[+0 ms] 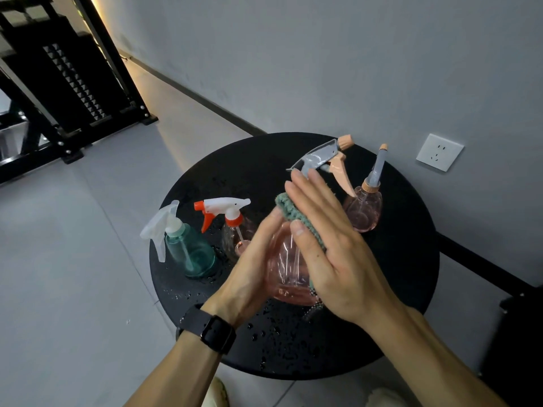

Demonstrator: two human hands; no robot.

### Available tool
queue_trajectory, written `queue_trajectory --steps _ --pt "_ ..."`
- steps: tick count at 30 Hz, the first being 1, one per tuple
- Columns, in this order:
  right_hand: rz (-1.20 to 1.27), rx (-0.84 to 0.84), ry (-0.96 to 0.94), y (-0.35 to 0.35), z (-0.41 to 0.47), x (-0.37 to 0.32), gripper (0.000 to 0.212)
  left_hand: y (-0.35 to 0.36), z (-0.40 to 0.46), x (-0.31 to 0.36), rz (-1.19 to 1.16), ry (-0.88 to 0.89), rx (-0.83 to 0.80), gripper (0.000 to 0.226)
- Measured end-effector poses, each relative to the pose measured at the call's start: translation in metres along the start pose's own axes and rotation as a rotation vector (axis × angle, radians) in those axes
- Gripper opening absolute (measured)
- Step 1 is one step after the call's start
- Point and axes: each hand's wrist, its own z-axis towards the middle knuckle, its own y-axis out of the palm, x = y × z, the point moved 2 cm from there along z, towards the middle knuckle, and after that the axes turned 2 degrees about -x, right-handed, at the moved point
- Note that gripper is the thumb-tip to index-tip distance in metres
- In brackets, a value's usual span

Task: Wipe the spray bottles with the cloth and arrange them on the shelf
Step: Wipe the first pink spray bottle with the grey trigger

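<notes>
Left hand (252, 259) gripped the pink bottle (289, 271) near the table's (264, 160) front edge; right hand (329, 248), fingers straight, pressed the green cloth (296, 212) against it. Wiping under way. Teal bottle (191, 254), clear bottle (232, 233) and small pink bottle (364, 208) stood unshelved; droplets remained. Judged early.

My left hand (249, 259) grips a pink spray bottle (286, 268) over the round black table (396, 289). My right hand (329, 245) presses a green cloth (293, 211) flat against it. Three more bottles stand on that table.
</notes>
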Motion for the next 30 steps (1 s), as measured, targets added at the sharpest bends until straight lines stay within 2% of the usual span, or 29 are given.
queue_trajectory --steps 3,8,13,16,18,21,24,30 --pt "0.069 0.011 0.058 0.000 0.001 0.005 0.047 0.000 0.001 -0.003 -0.050 0.019 -0.017 0.041" --pt "0.185 0.027 0.111 0.009 -0.005 0.010 0.048 -0.004 0.006 -0.003 -0.178 0.077 0.051 0.041" --pt "0.427 0.130 0.171 0.013 -0.007 0.010 0.039 -0.006 0.009 -0.003 -0.342 0.060 0.041 0.059" --pt "0.460 0.261 0.185 0.008 -0.007 0.009 0.040 -0.008 0.014 -0.001 -0.416 0.071 0.007 0.066" --pt "0.396 0.354 0.127 0.003 -0.007 0.005 0.042 -0.007 0.017 0.001 -0.450 0.084 -0.018 0.072" --pt "0.126 0.431 -0.076 -0.001 -0.004 -0.003 0.044 -0.001 0.020 0.001 -0.523 0.102 -0.071 0.074" --pt "-0.090 0.371 -0.242 0.004 -0.002 -0.008 0.045 0.006 0.025 -0.004 -0.581 0.084 -0.115 0.072" --pt "-0.407 0.222 -0.274 0.023 -0.008 -0.003 0.046 0.005 0.025 -0.017 -0.667 0.018 -0.132 0.070"
